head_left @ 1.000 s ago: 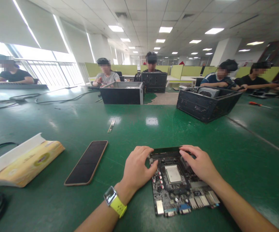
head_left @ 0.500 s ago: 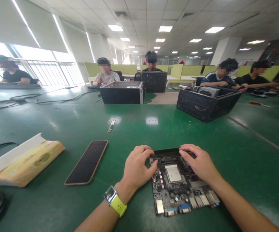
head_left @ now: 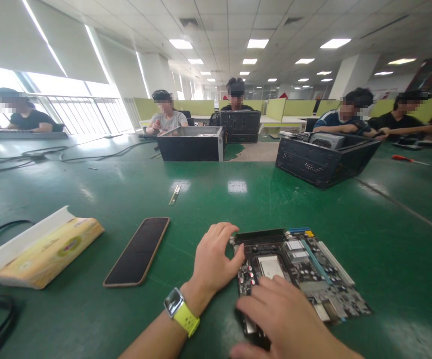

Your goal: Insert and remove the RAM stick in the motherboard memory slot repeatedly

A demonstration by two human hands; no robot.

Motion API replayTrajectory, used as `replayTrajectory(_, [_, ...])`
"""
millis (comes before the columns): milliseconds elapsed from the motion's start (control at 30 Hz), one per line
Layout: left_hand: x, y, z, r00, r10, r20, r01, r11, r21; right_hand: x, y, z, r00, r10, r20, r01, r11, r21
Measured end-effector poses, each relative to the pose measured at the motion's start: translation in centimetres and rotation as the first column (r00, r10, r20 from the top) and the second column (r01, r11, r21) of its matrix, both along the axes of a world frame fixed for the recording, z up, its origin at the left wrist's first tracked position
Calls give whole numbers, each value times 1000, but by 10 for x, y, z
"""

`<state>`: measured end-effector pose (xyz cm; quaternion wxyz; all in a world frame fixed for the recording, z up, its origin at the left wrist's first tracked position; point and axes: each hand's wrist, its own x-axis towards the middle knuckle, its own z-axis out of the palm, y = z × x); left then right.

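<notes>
A motherboard (head_left: 313, 286) lies flat on the green table, its port side towards me. The silvery processor (head_left: 270, 266) sits in its socket, and dark memory slots (head_left: 263, 236) run along the far edge. My left hand (head_left: 216, 254), with a watch (head_left: 180, 310) on its wrist, holds the board's far left corner between thumb and fingers; the exact contact is partly hidden. Over the board's near left part is my right hand (head_left: 276, 314), blurred, fingers apart and nothing seen in it. It covers several ports and part of the processor area.
A phone (head_left: 139, 252) and a yellow tissue pack (head_left: 59, 252) lie to the left. Further off are a memory stick (head_left: 175, 195), computer cases (head_left: 191, 145) (head_left: 323, 159), a screwdriver (head_left: 408, 159) and black cables (head_left: 32, 155). Several people sit around the table.
My right hand has left the far edge of the board and come back towards me, over its near left part. The board's right side is uncovered. My left hand stays at the corner.
</notes>
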<state>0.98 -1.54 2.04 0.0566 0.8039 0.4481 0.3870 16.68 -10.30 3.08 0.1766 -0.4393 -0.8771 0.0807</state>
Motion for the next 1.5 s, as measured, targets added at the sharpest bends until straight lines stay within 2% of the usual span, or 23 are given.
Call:
replayTrajectory(100, [-1,1,-2,1000,9,-10,-9,1000,-10,-10,-1,-13,998,3,64,-2,1000,-6])
replayTrajectory(167, [-1,2,-3,1000,12,-13,-12,1000,-15,-4,6,-9,997,-50,61,52,998,-26])
replayTrajectory(233, [-2,3,-4,1000,14,-11,-14,1000,-14,12,20,-2,982,-168,85,170,985,-19])
replayTrajectory(300, [-2,3,-4,1000,12,-11,-12,1000,-13,35,38,3,919,-363,152,364,931,23])
replayTrajectory(367, [-2,3,-3,1000,5,-13,-5,1000,-16,59,58,3,802,-561,205,561,825,63])
replayTrajectory(433, [-1,2,-2,1000,-4,-11,4,1000,-16,75,70,1,712,-666,220,669,740,74])
replayTrajectory(467, [0,2,-2,1000,-7,-9,6,1000,-14,78,72,0,699,-680,221,684,726,70])
replayTrajectory(533, [1,1,-2,1000,-12,-10,12,1000,-15,72,66,1,725,-652,221,658,751,54])
replayTrajectory(600, [2,1,-3,1000,-19,-21,19,1000,-23,54,49,7,813,-548,194,563,826,-24])
replayTrajectory(667, [2,1,-3,999,-29,-36,27,999,-33,35,30,19,931,-357,73,365,907,-210])
replayTrajectory(700, [2,1,-4,999,-31,-42,29,999,-36,29,22,25,963,-268,-27,248,921,-301])
replayTrajectory(733, [2,1,-4,999,-28,-46,27,999,-36,26,17,31,968,-214,-129,157,922,-354])
replayTrajectory(767, [2,2,-4,999,-25,-49,23,999,-37,27,16,35,954,-207,-215,119,924,-363])
replayTrajectory(800, [1,2,-4,999,-19,-50,17,999,-38,32,18,36,930,-242,-276,144,932,-332])
replayTrajectory(867, [0,3,-4,998,-10,-56,7,999,-45,50,33,30,861,-369,-349,319,928,-194])
replayTrajectory(933, [-1,4,-4,998,-23,-62,19,998,-59,71,54,15,801,-473,-367,485,872,-66])
replayTrajectory(1033, [-1,4,-6,993,-84,-79,77,993,-88,92,77,-9,773,-564,-291,582,813,-30])
replayTrajectory(1133, [-1,4,-8,985,-147,-84,137,984,-115,96,84,-21,770,-602,-211,594,798,-106])
replayTrajectory(1233, [-1,4,-10,993,-108,-52,102,988,-120,91,81,-22,792,-572,-212,556,820,-137])
replayTrajectory(1367, [-2,5,-10,996,-65,-62,58,992,-110,88,80,-21,837,-481,-263,470,876,-107])
replayTrajectory(1500, [-2,5,-8,995,-65,-79,58,994,-90,87,80,-23,845,-450,-289,449,891,-72])
